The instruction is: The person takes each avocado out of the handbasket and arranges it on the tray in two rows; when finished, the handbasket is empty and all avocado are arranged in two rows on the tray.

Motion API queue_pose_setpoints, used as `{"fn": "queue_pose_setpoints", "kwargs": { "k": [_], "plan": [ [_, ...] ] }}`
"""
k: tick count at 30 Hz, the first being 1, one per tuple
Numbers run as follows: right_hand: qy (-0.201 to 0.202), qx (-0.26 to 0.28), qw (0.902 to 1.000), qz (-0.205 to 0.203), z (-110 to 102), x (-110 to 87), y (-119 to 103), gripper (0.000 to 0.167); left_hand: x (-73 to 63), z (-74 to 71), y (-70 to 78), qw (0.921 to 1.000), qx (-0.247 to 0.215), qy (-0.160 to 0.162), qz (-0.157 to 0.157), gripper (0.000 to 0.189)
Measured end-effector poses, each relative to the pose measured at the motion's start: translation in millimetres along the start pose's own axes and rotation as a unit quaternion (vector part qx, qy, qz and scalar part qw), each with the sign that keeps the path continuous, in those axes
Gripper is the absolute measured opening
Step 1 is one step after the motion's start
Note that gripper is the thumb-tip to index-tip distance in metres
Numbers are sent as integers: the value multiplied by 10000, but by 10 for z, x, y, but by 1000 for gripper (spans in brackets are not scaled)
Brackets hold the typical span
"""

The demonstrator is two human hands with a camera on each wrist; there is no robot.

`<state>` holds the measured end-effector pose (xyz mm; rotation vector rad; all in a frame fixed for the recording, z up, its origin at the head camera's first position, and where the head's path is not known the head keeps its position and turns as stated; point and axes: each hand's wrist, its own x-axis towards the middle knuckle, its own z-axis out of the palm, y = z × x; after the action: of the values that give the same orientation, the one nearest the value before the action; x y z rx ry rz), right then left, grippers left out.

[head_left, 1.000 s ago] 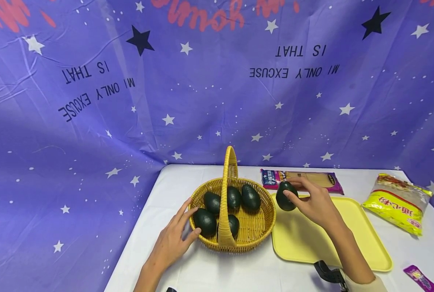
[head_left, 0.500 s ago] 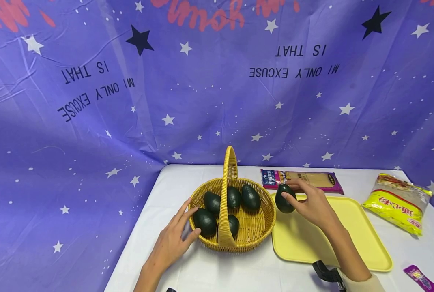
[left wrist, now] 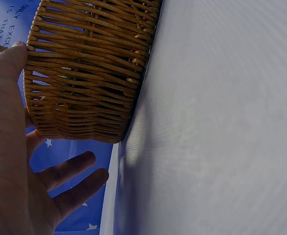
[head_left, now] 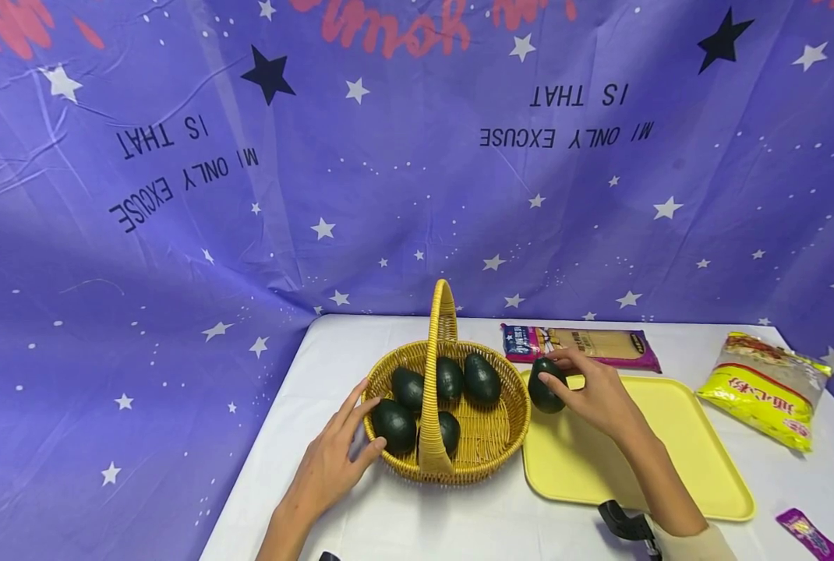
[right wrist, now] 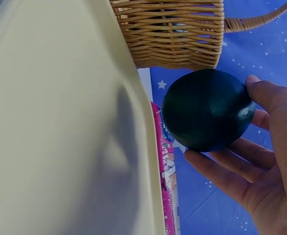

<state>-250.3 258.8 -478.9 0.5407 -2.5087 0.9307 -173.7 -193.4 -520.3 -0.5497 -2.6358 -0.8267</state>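
With thumb and fingers, my right hand (head_left: 602, 393) pinches a dark green avocado (head_left: 546, 387) above the left part of a yellow tray (head_left: 641, 460). In the right wrist view the avocado (right wrist: 207, 110) hangs clear of the tray's surface, near the basket's right side. My left hand (head_left: 336, 448) rests at the left rim of a wicker basket (head_left: 483, 467) with a tall handle. In the left wrist view the left thumb touches the rim of the basket (left wrist: 84, 73), and two fingers (left wrist: 82, 188) stretch out free below. Several avocados (head_left: 482, 379) lie inside the basket, one partly hidden behind the handle.
A long pack of noodles (head_left: 599, 347) lies behind the tray. To the right sits a yellow and clear food bag (head_left: 768, 389), with a small purple packet (head_left: 810, 534) nearer the front. A purple star-printed cloth (head_left: 417, 171) hangs behind the white table (head_left: 361, 522).
My right hand, with the avocado in it, has shifted slightly left and toward me, closer to the basket. The left hand and the basket have stayed in place.
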Motion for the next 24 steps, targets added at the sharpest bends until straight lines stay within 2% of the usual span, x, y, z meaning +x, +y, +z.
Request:
{"fn": "queue_pose_setpoints", "kwargs": {
  "k": [15, 24],
  "plan": [
    [-413, -34, 9987, 298, 72, -41, 76, 34, -3, 8, -3, 10000, -14, -22, -24, 61],
    [-516, -41, 9972, 536, 79, -52, 92, 34, -8, 9, -10, 10000, -28, -32, -26, 62]
  ]
}}
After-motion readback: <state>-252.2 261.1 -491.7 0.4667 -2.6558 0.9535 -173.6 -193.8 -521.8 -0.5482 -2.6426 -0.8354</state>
